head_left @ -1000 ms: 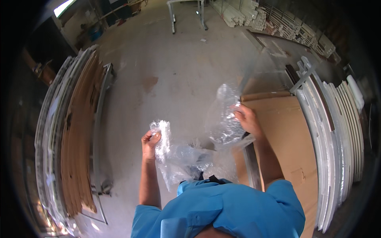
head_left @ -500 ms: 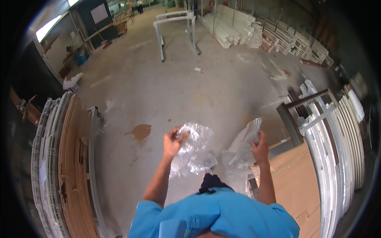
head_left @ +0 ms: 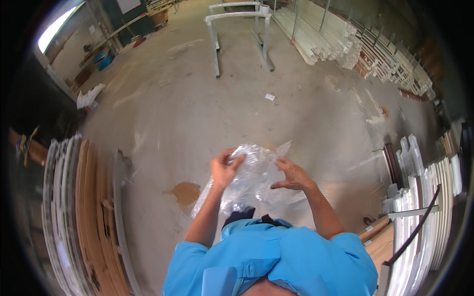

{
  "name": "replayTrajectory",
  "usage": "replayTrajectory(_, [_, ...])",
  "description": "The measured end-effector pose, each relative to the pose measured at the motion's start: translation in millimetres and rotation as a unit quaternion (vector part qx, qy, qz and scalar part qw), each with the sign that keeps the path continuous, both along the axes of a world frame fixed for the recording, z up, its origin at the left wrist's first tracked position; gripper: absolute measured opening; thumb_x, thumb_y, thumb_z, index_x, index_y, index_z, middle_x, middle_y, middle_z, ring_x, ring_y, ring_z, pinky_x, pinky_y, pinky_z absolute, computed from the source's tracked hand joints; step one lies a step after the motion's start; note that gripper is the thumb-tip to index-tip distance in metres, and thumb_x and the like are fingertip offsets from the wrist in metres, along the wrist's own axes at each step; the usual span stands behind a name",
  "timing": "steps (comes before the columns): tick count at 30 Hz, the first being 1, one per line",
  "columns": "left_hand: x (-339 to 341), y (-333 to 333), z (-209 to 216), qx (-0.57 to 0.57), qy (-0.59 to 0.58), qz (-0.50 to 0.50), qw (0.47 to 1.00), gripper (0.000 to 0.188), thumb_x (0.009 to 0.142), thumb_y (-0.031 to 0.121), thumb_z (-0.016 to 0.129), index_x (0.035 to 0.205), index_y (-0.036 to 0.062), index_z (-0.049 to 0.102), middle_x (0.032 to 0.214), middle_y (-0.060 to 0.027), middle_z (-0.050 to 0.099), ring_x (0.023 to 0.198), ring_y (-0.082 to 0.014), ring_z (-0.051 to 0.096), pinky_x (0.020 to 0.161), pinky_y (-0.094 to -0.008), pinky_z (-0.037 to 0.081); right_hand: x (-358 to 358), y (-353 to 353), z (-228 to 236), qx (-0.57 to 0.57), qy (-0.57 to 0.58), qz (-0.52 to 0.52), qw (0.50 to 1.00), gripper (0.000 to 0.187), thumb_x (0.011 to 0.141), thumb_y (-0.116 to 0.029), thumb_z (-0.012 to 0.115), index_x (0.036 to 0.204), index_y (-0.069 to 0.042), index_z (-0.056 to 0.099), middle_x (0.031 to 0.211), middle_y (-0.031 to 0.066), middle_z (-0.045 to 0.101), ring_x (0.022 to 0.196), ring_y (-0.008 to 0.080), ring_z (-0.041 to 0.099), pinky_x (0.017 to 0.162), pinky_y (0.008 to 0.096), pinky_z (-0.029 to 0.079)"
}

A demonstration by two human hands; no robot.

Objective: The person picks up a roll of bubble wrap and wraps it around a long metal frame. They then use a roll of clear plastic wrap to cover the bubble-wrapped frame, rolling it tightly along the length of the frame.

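Observation:
A crumpled sheet of clear plastic wrap (head_left: 249, 175) hangs in front of my body, above the concrete floor. My left hand (head_left: 224, 168) pinches its upper left part between thumb and fingers. At the other side of the wrap, my right hand (head_left: 295, 176) has its thumb and fingers spread in a curve. Those fingertips reach the wrap's right edge; whether they press on it I cannot make out. The lower folds drop down toward my dark trousers and partly cover them.
Long wrapped panels and cardboard packs (head_left: 89, 212) stand at my left. At the right are white and brown profiles (head_left: 419, 197) with a dark metal bar before them. Ahead stand a grey metal trestle (head_left: 237, 16) and stacked white profiles (head_left: 321, 32). A brown stain (head_left: 186, 193) marks the floor.
My right hand has moved left, toward my left hand, and its fingers have spread. The plastic from the right side now meets the rest in one bunch. My view has shifted.

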State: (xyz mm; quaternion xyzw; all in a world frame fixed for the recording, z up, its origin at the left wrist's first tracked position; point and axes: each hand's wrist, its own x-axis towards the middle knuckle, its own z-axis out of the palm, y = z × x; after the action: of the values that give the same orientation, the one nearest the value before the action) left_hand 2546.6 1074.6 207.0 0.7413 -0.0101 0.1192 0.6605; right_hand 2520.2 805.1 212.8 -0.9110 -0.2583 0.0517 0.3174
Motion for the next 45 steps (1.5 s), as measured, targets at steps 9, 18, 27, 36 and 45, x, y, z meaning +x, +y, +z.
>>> replayTrajectory(9, [269.3, -73.1, 15.8, -0.072, 0.071, -0.042, 0.994, 0.037, 0.082, 0.033, 0.079, 0.101, 0.0042, 0.067, 0.073, -0.0043, 0.065, 0.069, -0.0125, 0.059, 0.064, -0.0276, 0.048, 226.8, 86.2, 7.6, 0.325, 0.178, -0.184, 0.91, 0.089, 0.067, -0.028, 0.09, 0.139, -0.004, 0.043, 0.133, 0.0139, 0.056, 0.124, 0.0294, 0.054, 0.103, 0.0405, 0.045])
replayTrajectory(18, [577.6, -29.0, -13.7, 0.164, -0.024, -0.378, 0.911, 0.108, 0.063, 0.043, 0.089, 0.151, 0.0117, 0.035, 0.146, -0.0223, 0.04, 0.142, -0.0368, 0.032, 0.117, -0.0442, 0.027, 539.9, 6.2, -26.2, 0.324, 0.141, -0.202, 0.913, 0.059, 0.073, -0.004, 0.08, 0.127, -0.003, 0.056, 0.124, 0.0108, 0.062, 0.115, 0.0238, 0.059, 0.097, 0.0378, 0.049])
replayTrajectory(27, [796.9, -0.4, -34.7, 0.001, 0.106, -0.315, 0.943, 0.077, 0.061, 0.022, 0.089, 0.129, 0.0071, 0.056, 0.122, -0.0147, 0.064, 0.116, -0.0283, 0.058, 0.101, -0.0372, 0.043, 822.0, 48.8, -18.7, 0.278, 0.185, -0.077, 0.939, 0.055, 0.071, -0.01, 0.083, 0.122, -0.005, 0.061, 0.118, 0.0093, 0.066, 0.11, 0.0219, 0.062, 0.095, 0.0373, 0.049])
replayTrajectory(36, [1050.1, -2.7, -22.3, 0.198, -0.003, -0.297, 0.934, 0.045, 0.071, 0.01, 0.08, 0.114, 0.0078, 0.063, 0.107, -0.0136, 0.067, 0.102, -0.031, 0.063, 0.091, -0.0374, 0.048, 1035.7, 70.0, -16.3, 0.165, 0.093, -0.247, 0.95, 0.064, 0.066, -0.023, 0.088, 0.122, -0.008, 0.062, 0.119, 0.0113, 0.067, 0.111, 0.0275, 0.064, 0.093, 0.0385, 0.051])
replayTrajectory(45, [1239.4, -69.5, -18.3, 0.135, 0.013, -0.419, 0.898, 0.046, 0.075, 0.008, 0.078, 0.117, 0.0038, 0.061, 0.106, -0.0156, 0.07, 0.1, -0.0321, 0.067, 0.087, -0.0376, 0.05, 1158.9, -39.5, -20.6, 0.098, 0.138, -0.278, 0.946, 0.048, 0.07, -0.013, 0.081, 0.117, -0.01, 0.068, 0.111, 0.0098, 0.066, 0.1, 0.0273, 0.065, 0.086, 0.0358, 0.053])
